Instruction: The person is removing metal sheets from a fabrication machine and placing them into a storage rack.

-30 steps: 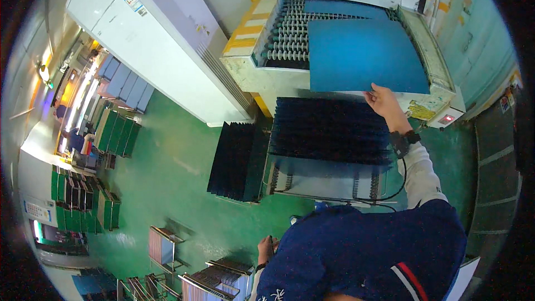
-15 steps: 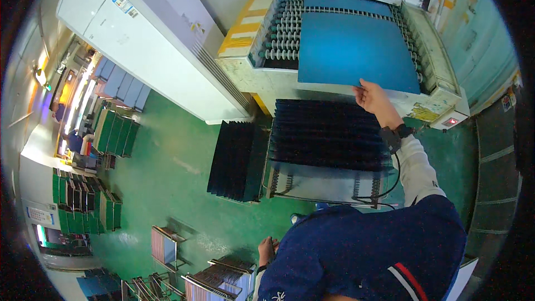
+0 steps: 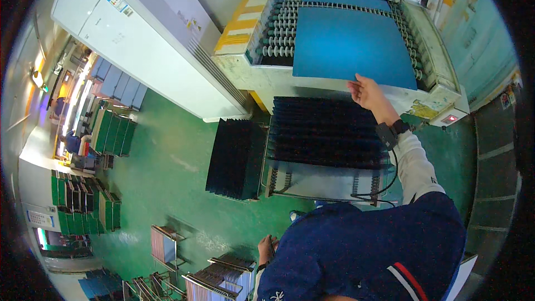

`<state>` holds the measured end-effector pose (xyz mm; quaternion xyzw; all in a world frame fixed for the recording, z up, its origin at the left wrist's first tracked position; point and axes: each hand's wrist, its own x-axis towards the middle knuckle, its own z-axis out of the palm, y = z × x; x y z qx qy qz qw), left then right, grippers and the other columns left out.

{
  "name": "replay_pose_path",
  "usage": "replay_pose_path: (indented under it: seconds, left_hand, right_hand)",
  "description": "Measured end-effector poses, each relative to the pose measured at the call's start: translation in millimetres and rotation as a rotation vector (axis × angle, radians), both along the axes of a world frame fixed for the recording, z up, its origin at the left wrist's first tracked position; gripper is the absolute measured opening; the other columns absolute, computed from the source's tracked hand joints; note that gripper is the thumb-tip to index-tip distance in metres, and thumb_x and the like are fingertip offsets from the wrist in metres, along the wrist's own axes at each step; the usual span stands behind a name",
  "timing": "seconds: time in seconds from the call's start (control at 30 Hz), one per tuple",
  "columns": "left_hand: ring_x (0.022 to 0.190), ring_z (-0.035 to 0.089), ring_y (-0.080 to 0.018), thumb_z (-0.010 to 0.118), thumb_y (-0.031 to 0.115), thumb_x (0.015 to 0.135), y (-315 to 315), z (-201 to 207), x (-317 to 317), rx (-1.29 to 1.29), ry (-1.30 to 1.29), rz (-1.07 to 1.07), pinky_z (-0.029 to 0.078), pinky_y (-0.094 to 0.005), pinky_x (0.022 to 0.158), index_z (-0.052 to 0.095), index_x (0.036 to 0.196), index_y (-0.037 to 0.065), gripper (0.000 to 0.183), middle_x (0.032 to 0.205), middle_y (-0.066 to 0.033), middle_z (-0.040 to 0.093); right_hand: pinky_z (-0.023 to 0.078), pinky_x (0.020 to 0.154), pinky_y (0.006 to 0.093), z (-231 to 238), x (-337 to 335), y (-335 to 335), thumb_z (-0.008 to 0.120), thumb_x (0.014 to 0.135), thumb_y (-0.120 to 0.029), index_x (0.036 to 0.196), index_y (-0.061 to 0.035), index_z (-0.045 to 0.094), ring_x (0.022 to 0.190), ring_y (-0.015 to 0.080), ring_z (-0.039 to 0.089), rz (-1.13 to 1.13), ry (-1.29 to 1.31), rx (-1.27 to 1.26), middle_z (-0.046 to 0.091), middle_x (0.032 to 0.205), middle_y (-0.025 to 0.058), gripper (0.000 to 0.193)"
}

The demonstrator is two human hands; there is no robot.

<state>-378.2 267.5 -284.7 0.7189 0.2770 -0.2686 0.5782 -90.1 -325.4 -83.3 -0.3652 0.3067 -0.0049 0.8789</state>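
Observation:
A flat blue panel (image 3: pixel 351 44) lies on the rollers of a conveyor machine (image 3: pixel 237 67), its front edge reaching past the machine's near end. At that edge is my right hand (image 3: pixel 369 96), fingers loosely bent and apart, the index fingertip overlapping the edge. I see no firm grip on the panel. Just below stands a rack of dark upright panels (image 3: pixel 329 134), packed in a row. My left hand (image 3: pixel 266 249) hangs low beside my body, its fingers curled; whatever dark thing lies in them is too small to make out.
A second stack of dark panels (image 3: pixel 234 159) stands left of the rack. A tall white cabinet (image 3: pixel 139 39) slants across the upper left. Metal racks (image 3: pixel 164 245) with panels stand on the green floor at lower left. A cable (image 3: pixel 397 173) hangs from my right wrist.
The whole view has shifted slightly. My right hand stays at the panel's front edge with its fingers still bent. My left hand keeps its place.

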Motion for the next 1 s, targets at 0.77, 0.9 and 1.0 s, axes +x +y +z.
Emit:
replay_pose_path:
  seconds: [0.77, 0.9, 1.0]
  left_hand:
    - [0.062, 0.059, -0.0204, 0.05, 0.02, 0.084, 31.5, -14.9, -8.6, -0.186, 0.207, 0.296, 0.046, -0.03, 0.051, 0.056, 0.086, -0.004, 0.025, 0.079, -0.0109, 0.061]
    - [0.063, 0.06, -0.0204, 0.051, 0.02, 0.084, 41.5, -20.1, -13.2, -0.283, 0.151, 0.348, 0.047, -0.0284, 0.053, 0.056, 0.093, -0.003, 0.026, 0.08, -0.0115, 0.061]
    - [0.063, 0.06, -0.0203, 0.051, 0.02, 0.084, 49.9, -24.6, -14.1, -0.272, 0.152, 0.308, 0.048, -0.0285, 0.053, 0.055, 0.096, -0.003, 0.026, 0.081, -0.0117, 0.062]
  right_hand:
    - [0.047, 0.064, 0.0265, 31.3, -101.7, 133.8, 0.052, 0.084, -0.026, 0.089, -0.0029, 0.06, 0.071, 0.0142, 0.059, 0.603, 0.07, -0.602, 0.063, 0.082, 0.0071, 0.025]
    - [0.047, 0.065, 0.0254, 17.1, -122.4, 156.3, 0.053, 0.084, -0.024, 0.089, -0.0031, 0.063, 0.073, 0.013, 0.059, 0.716, 0.063, -0.799, 0.063, 0.082, 0.006, 0.023]
    - [0.047, 0.066, 0.0254, 14.9, -133.6, 168.1, 0.054, 0.084, -0.022, 0.091, -0.0029, 0.063, 0.073, 0.0124, 0.058, 0.705, 0.011, -0.904, 0.063, 0.082, 0.0052, 0.022]
